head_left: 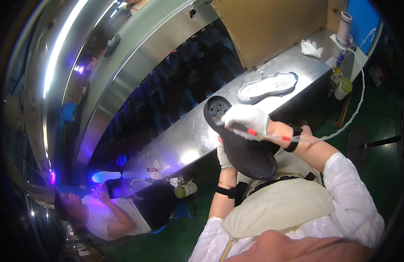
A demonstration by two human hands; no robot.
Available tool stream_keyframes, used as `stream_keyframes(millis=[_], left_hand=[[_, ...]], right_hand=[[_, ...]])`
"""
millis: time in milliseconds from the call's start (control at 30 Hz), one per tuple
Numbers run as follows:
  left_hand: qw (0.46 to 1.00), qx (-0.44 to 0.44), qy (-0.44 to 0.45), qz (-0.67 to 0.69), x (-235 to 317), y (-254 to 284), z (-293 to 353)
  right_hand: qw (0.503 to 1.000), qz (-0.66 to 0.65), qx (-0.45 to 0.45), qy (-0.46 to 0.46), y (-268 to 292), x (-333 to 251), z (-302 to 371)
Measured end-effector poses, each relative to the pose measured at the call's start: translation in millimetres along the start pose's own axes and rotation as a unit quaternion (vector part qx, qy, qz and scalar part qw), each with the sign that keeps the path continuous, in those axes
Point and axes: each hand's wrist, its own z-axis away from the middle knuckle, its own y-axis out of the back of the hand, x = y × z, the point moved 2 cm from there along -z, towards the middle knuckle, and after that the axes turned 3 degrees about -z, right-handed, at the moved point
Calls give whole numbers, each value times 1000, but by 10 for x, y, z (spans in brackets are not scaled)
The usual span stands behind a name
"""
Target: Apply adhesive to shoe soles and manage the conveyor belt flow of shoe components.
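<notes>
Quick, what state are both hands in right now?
Left hand: holding the black shoe sole, fingers partly hidden.
Right hand: closed, holding a slim red-banded tool.

Black shoe sole [247, 155] is up in the air, tilted slantwise, with a greyish textured hollow at its far end. Slim tool [252, 132] with red bands sits across it, tip near that hollow, can't tell if touching.

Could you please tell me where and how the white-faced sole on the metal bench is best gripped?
The sole is probably best pinched by its dark rim at the narrower middle, from the person's side: it lies flat, pale face up, and one long edge faces the bench's near edge.
</notes>
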Motion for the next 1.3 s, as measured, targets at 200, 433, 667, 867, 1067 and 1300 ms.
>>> stream_keyframes(millis=[200,433,667,867,1067,1300], left_hand=[[998,23,7,-59,77,17,96],[974,134,-35,-177,-167,-228,-25],[976,136,-59,-158,-134,-291,-57],[976,100,-90,-169,-126,-334,-91],[905,256,-124,-315,68,-109,-29],[966,127,-120,-189,80,-302,-166]], right_hand=[[979,-119,14,-162,-17,-25,204],[965,-72,155,-198,-75,157,-18],[865,-349,113,-343,-105,42,199],[972,-146,45,-176,-51,-224,209],[981,-92,55,-164,-57,-216,275],[951,-200,-11,-237,31,-313,391]])
